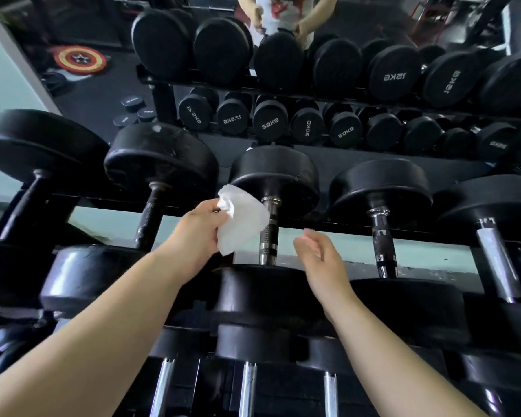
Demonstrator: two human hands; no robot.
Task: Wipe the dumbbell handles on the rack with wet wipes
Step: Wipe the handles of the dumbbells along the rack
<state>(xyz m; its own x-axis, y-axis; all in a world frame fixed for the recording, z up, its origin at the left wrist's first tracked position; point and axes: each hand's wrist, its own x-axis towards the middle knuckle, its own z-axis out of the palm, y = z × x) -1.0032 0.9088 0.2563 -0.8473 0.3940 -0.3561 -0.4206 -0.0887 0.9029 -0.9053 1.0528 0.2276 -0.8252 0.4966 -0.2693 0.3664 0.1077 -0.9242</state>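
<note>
1. Across mid-frame, the rack [322, 224] carries our dumbbell [274, 176], its handle [268, 236] at centre.
2. Our left hand [199, 233] pinches the wipe [242, 224] just left of it; the right hand [319, 260] hangs slack, empty.
3. We should wrap the wipe fully round the handle, then twist.

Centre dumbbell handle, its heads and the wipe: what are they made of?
Handle: likely chromed steel, with bright mirror glints and a knurled grey mid-section.
Heads: probably rubber-coated; matte black, scuffed, dull reflections.
Wipe: looks like a thin white nonwoven sheet, crumpled, slightly translucent, pinched in the left hand.
</note>
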